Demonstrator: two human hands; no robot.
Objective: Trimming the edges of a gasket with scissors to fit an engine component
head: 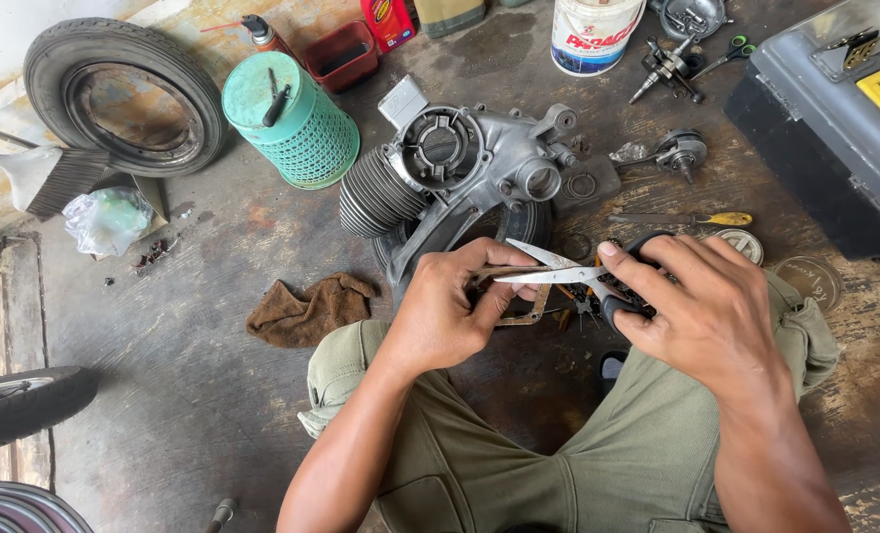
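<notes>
Right hand (701, 306) is gripping the black handles of a pair of scissors (570, 275), fingers closed around them, with the blades standing open and pointing toward the left hand. Left hand (452, 308) is pinching a thin, flat brownish cutout piece (519, 314), thumb and fingers pressed together on it, and is holding it up to the open blades. Both hands are working above the person's lap, between the knees, just in front of the engine.

An aluminium engine casing (460, 173) with a finned cylinder is lying on the concrete floor (193, 375) directly beyond the hands. A brown rag (307, 309) is lying on the floor to the left of the left hand. A yellow-handled screwdriver (692, 219) is resting just beyond the right hand, and a small round lid (741, 243) is lying beside it.

Farther out, a teal perforated basket (292, 118) is standing upside down near a bare tyre (124, 94). A white plastic bucket (593, 35) is standing at the top edge, with a crankshaft assembly (667, 67) beside it. A grey toolbox (835, 118) is sitting at the upper right. A brush (50, 176) and a crumpled plastic bag (110, 219) are lying at the left.
</notes>
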